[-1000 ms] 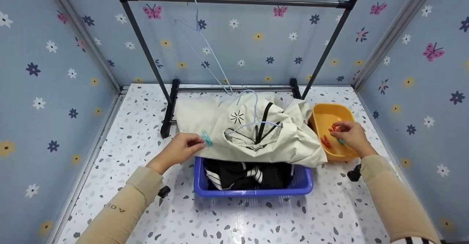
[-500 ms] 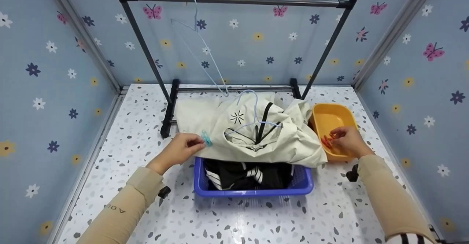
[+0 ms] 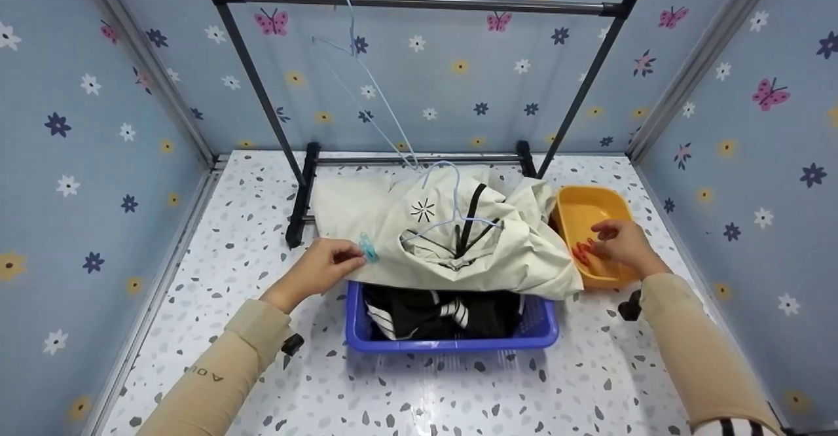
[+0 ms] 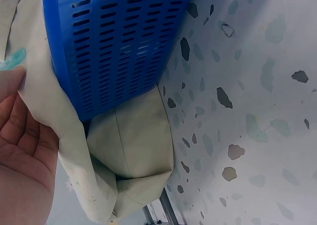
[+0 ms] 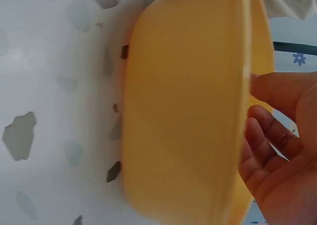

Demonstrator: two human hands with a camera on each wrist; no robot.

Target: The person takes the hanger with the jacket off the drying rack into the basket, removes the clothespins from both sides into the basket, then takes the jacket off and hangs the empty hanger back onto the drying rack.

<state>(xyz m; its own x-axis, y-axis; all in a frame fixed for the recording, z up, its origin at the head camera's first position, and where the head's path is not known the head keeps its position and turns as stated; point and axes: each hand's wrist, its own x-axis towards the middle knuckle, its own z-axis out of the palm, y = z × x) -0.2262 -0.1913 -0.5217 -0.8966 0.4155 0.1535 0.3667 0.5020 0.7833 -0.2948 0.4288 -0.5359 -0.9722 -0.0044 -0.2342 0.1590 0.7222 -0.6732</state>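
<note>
My left hand [image 3: 322,267] pinches a teal clothespin [image 3: 368,247] against the cream hooded jacket [image 3: 357,207], at its left side. In the left wrist view, the thumb tip meets the teal clothespin [image 4: 14,59] over the cream cloth. A pale blue wire hanger [image 3: 456,190] sits in the jacket's neck opening, its hook pointing up. Inside the yellow basin [image 3: 568,203] my right hand [image 3: 622,246] hovers with thumb and fingers apart, beside red clothespins [image 3: 582,253]. The basin wall [image 5: 188,106] hides its fingertips in the right wrist view.
The jacket drapes over a blue basket [image 3: 452,344] with black-and-white striped clothing [image 3: 419,315] inside. Behind stands a dark metal clothes rack [image 3: 419,0], with another wire hanger [image 3: 386,105] hanging from its bar. Patterned walls [image 3: 91,161] enclose the speckled floor.
My right hand has gone lower in the basin and let go of a red clothespin, which lies with the other. The left hand stays put. The hanger on the bar sways slightly.
</note>
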